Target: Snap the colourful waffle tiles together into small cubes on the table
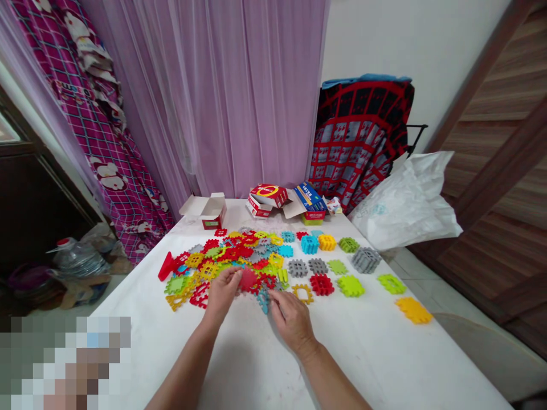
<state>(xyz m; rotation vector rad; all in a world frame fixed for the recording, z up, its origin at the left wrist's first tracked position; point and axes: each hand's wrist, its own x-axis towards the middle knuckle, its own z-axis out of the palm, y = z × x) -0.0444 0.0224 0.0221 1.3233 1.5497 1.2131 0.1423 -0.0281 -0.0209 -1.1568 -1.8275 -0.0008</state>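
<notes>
My left hand is closed in a pinch at the edge of a red interlocking plastic tile by the near side of the pile. Opposite it, my right hand grips a blue-grey interlocking tile, tilted up off the table. Behind both hands spreads a heap of loose toothed tiles in red, yellow, green, grey and blue. Just right of my right hand's fingers lies a yellow frame-shaped tile, and a stack of red tiles is beyond it.
Sorted by colour on the right are a grey stack, green tiles and a yellow tile near the edge. Opened boxes stand at the back of the white table. A white sack leans at the right edge.
</notes>
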